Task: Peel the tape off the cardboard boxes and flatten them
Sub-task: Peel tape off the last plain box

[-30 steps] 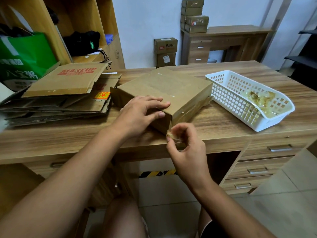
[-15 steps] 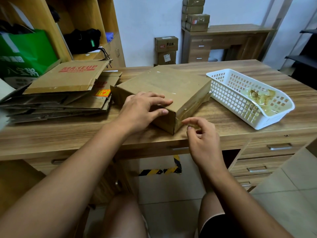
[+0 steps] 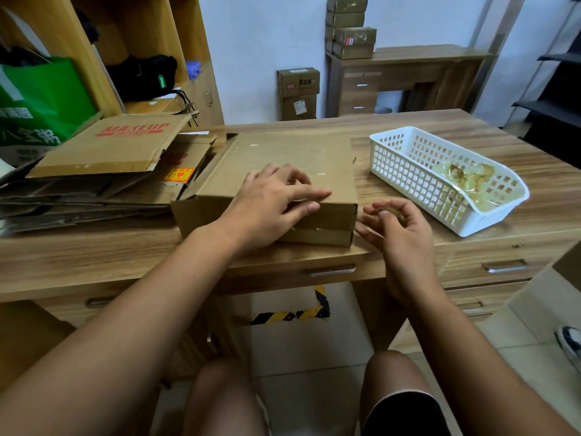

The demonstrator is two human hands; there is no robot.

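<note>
- Your left hand (image 3: 270,199) lies palm-down on the cardboard box (image 3: 283,171), fingers spread flat over the near top edge and the thumb pressed against the front face. It grips nothing; it only pins the box down.
- Your right hand (image 3: 399,225) hovers just beside the box's near right corner, fingers loosely curled and half open. Something small and brownish seems to sit at the fingertips, but you cannot tell whether it is a scrap of tape.
- The box sits closed on the wooden desk (image 3: 94,247), near the front edge, between the stack of flattened cardboard (image 3: 103,171) on your left and the white basket (image 3: 418,180) on your right.
- A strip of clear tape (image 3: 320,229) runs along the box's front face, and glossy tape shows on the lid. The left end flap stands slightly open.
- The basket holds crumpled used tape (image 3: 465,177).
</note>
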